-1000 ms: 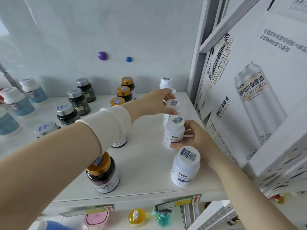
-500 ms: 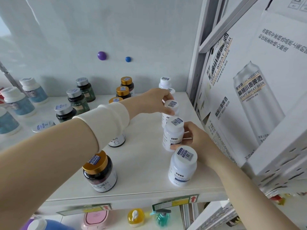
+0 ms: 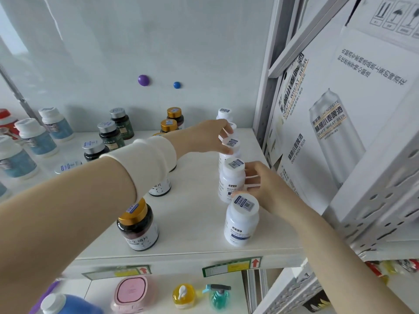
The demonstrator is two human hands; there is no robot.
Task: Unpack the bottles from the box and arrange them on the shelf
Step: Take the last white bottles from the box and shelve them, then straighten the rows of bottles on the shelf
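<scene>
A row of white bottles with white caps runs front to back along the right side of the white shelf (image 3: 192, 214). My left hand (image 3: 208, 138) reaches across and pinches the cap of a white bottle (image 3: 231, 143) towards the back. My right hand (image 3: 263, 184) curls its fingers against the right side of the white bottle (image 3: 231, 180) just in front of it. Another white bottle (image 3: 241, 223) stands free near the shelf's front edge. My white sleeve (image 3: 149, 164) hides part of a gold-capped row.
A gold-capped dark jar (image 3: 138, 225) stands front centre. Silver-capped green bottles (image 3: 111, 133) and blue-labelled white bottles (image 3: 34, 139) fill the left. A beer carton (image 3: 335, 137) and the shelf post (image 3: 264, 87) close the right. A pink case (image 3: 130, 291) and spray bottle (image 3: 218, 295) sit below.
Both hands stay on the same two white bottles. My left fingers have shifted slightly on the cap, and my right fingers have spread a little along the bottle's side.
</scene>
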